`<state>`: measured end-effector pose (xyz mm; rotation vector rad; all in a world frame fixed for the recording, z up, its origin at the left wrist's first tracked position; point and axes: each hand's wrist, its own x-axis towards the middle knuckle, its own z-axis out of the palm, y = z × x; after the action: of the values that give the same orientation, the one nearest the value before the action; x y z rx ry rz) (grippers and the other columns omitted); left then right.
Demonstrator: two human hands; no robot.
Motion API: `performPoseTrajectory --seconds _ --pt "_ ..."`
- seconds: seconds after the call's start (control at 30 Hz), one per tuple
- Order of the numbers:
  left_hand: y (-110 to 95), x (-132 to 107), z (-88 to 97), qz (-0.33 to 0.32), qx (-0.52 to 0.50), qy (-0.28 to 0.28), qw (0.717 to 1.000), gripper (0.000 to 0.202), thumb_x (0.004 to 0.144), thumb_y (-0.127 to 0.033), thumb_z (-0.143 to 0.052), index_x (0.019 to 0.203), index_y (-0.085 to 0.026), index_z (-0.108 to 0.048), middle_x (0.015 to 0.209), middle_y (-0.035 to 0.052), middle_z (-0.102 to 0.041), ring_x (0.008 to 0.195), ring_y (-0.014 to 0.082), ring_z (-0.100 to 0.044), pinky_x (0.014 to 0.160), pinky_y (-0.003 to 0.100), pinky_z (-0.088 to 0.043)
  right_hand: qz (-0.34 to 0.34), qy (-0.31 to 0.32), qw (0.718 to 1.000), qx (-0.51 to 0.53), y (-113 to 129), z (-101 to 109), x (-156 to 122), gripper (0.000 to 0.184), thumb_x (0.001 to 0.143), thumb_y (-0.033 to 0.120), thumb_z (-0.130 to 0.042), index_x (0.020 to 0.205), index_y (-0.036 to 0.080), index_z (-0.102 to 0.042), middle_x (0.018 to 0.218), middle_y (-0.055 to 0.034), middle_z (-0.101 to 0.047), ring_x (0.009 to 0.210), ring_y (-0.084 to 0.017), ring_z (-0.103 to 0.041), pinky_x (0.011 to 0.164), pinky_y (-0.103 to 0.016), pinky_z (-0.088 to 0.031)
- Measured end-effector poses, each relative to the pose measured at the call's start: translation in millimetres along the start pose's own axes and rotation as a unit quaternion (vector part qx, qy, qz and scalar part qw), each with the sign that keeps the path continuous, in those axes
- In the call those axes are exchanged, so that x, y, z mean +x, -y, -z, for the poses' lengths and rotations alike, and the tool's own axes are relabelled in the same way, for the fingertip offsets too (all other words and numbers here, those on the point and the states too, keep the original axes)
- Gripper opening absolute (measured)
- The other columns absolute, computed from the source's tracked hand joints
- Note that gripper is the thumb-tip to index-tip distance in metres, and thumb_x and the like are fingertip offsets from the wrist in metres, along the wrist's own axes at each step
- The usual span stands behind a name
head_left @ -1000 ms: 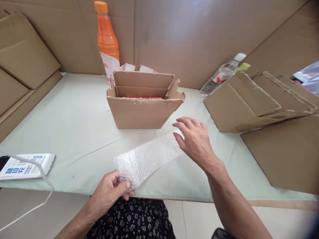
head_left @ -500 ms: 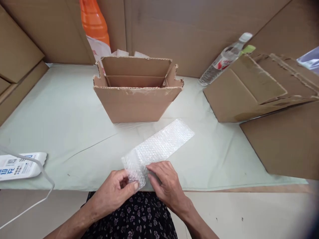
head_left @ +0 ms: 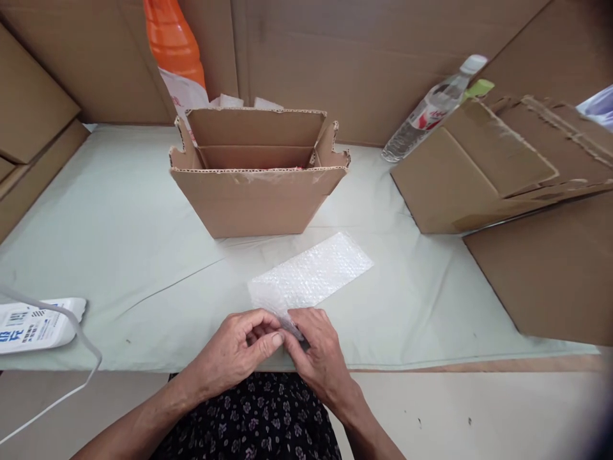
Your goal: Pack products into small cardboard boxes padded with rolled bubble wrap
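A strip of clear bubble wrap [head_left: 320, 268] lies slanted on the cloth-covered table, its far end pointing right. Its near end is bunched up between my two hands. My left hand [head_left: 244, 348] is closed, thumb against curled fingers, at the left of this end. My right hand [head_left: 316, 345] grips the right side, fingers bent over the wrap. The thumbs almost meet. Whether something is inside the folded end is hidden by my fingers.
An open cardboard box [head_left: 258, 204] stands just beyond the wrap. More cardboard boxes [head_left: 479, 172] are at the right, beside a clear plastic bottle [head_left: 431, 115]. An orange bottle [head_left: 175, 45] stands behind; a white package [head_left: 43, 326] and a white cable [head_left: 90, 358] are at the left.
My left hand has moved right and closer to my right hand. The near end of the bubble wrap, raised and visible before, is now lower and mostly covered by my fingers.
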<state>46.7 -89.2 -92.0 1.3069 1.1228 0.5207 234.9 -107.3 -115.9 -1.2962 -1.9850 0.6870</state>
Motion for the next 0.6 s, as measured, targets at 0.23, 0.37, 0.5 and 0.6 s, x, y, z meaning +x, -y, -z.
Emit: performPoseTrajectory --seconds 0.23,0.37,0.5,0.6 --pt "5.8 -8.6 13.5 -0.149 0.136 -0.104 0.974 0.013 0.094 -0.024 -0.058 0.097 -0.019 -0.069 0.083 0.0038 -0.071 0.075 0.0151 -0.064 0.067 0.025 -0.053 -0.022 -0.035 0.996 -0.073 -8.5 1.4 3.6 0.013 0.097 0.016 -0.055 0.087 0.021 -0.062 0.086 -0.0021 -0.070 0.079 -0.019 -0.058 0.074 -0.035 -0.039" --pt "11.1 -7.8 18.2 -0.301 0.282 -0.157 0.897 0.027 0.088 -0.006 -0.055 0.108 -0.019 -0.067 0.111 0.0112 -0.070 0.105 0.0231 -0.064 0.088 0.038 -0.056 -0.008 -0.033 0.996 -0.082 -6.5 -0.8 5.2 0.013 0.097 0.016 -0.055 0.088 0.022 -0.062 0.085 -0.0021 -0.070 0.078 -0.019 -0.059 0.074 -0.035 -0.039" --pt "20.2 -2.5 21.9 -0.314 0.379 -0.100 0.865 0.046 0.077 0.004 -0.051 0.117 -0.016 -0.064 0.130 0.0144 -0.064 0.128 0.0291 -0.053 0.104 0.049 -0.052 0.003 -0.027 0.997 -0.075 -6.5 -0.1 8.3 0.012 0.097 0.015 -0.056 0.090 0.021 -0.062 0.087 -0.0022 -0.071 0.079 -0.019 -0.059 0.076 -0.035 -0.039" --pt "27.9 -0.4 25.7 -0.300 0.414 -0.053 0.858 0.055 0.071 0.007 -0.050 0.120 -0.014 -0.062 0.137 0.0155 -0.060 0.135 0.0310 -0.048 0.108 0.051 -0.049 -0.010 -0.032 0.996 -0.088 -12.5 5.4 9.1 0.011 0.098 0.017 -0.056 0.090 0.021 -0.062 0.087 -0.0022 -0.071 0.081 -0.019 -0.059 0.078 -0.036 -0.038"
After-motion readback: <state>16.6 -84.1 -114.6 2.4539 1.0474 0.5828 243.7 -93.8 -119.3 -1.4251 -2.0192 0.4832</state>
